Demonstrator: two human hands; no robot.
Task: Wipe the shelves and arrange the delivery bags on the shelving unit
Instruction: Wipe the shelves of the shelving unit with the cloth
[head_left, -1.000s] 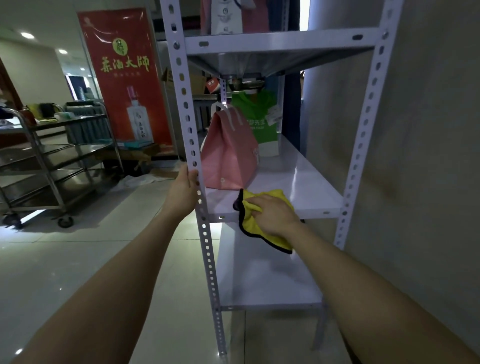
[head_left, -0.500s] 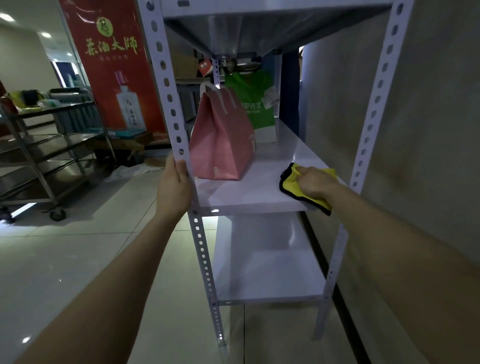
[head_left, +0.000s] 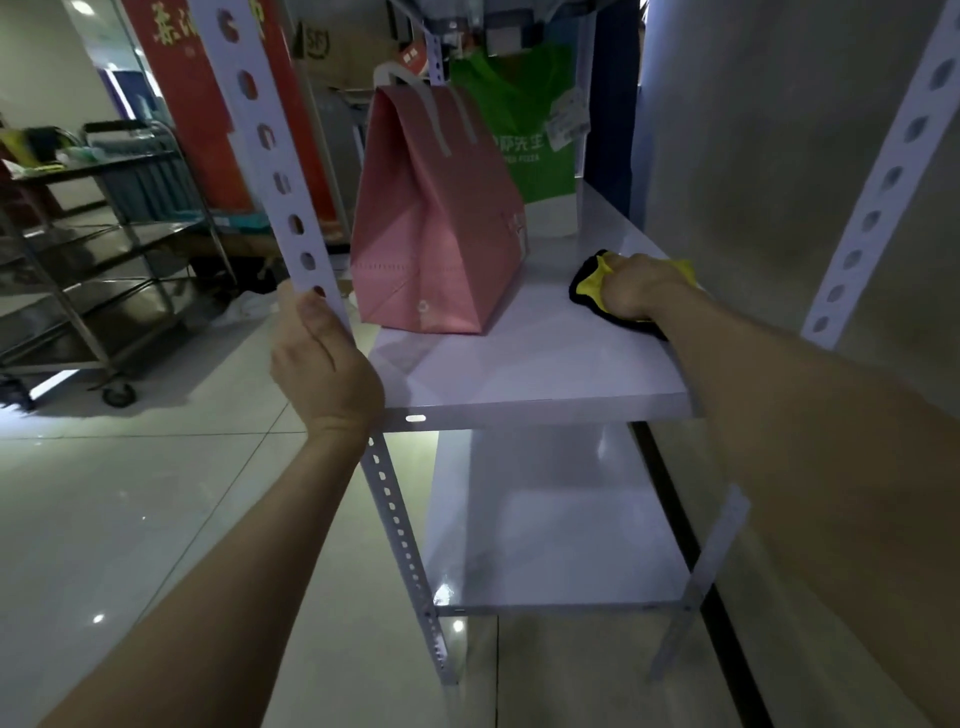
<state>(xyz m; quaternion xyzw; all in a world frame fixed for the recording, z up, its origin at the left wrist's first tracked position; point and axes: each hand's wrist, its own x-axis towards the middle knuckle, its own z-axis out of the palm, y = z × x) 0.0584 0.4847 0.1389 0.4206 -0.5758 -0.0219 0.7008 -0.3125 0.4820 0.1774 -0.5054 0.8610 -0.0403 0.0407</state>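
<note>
Head view: the white shelving unit stands against a grey wall on the person's right.

Left hand: closed around the front-left upright at the level of the middle shelf, thumb lying up the perforated face, fingers wrapped behind the post and out of sight.

Right hand: resting on top of the yellow cloth, fingers curled down over it and gripping it. The cloth is yellow with a black edge, bunched under the hand, and pressed flat to the middle shelf near its right-hand side, about halfway back. The forearm crosses the shelf's front right corner.

Delivery bags: two, both on the middle shelf. The pink bag stands upright towards the left, its white handles raised, its base set back from the front edge. It sits just beside the cloth, apart from it. The green bag stands upright behind the pink one at the rear of the shelf, white lettering on its face and a paper slip attached near its top right.

Lower shelf: white, glossy, carrying light reflections.

Surroundings: a pale tiled floor, a metal wheeled trolley to the left with items on its top tier, and a red banner behind the upright.
</note>
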